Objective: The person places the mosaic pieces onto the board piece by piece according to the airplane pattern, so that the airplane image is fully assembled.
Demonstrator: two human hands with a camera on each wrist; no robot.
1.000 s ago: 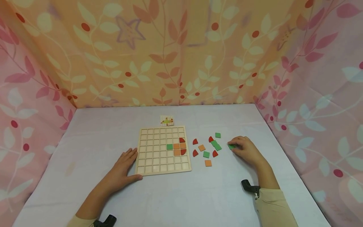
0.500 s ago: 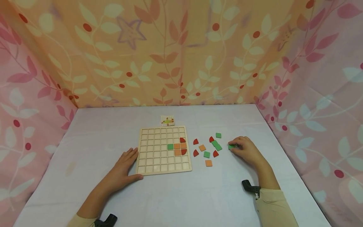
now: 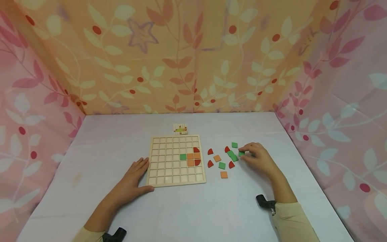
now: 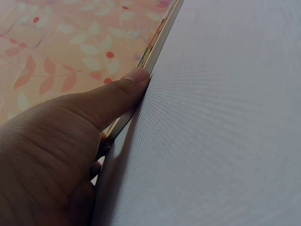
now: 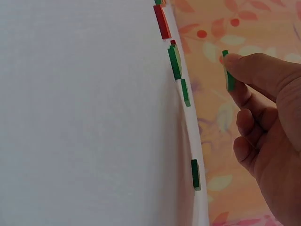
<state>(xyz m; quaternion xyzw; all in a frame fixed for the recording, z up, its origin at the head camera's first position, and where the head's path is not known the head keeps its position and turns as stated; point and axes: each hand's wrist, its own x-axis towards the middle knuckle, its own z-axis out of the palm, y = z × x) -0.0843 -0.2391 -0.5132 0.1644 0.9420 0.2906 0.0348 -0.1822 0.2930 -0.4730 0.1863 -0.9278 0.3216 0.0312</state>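
Observation:
In the head view my left hand (image 3: 133,181) rests at the near left corner of a wooden grid board (image 3: 164,171). Its fingers lie along the left side and the thumb touches the front edge, which the left wrist view also shows. Orange squares (image 3: 190,156), a green square (image 3: 183,157) and red quarter-circles (image 3: 196,150) sit in the board's cells. Off to the right, my right hand (image 3: 260,159) pinches a green square tile (image 5: 228,71) between thumb and index finger, raised off the table in the right wrist view. The other fingers are curled loosely.
Between the board and my right hand lie loose red quarter-circles (image 3: 210,164), orange tiles (image 3: 224,174) and several green tiles (image 3: 234,145). A small pattern card (image 3: 180,129) lies behind the board. Patterned cloth (image 3: 193,57) encloses the white table (image 3: 187,211) at the back and sides.
My right hand has lifted the green tile and shifted a little left and away from me, toward the loose pieces. The left hand stays at the board's corner.

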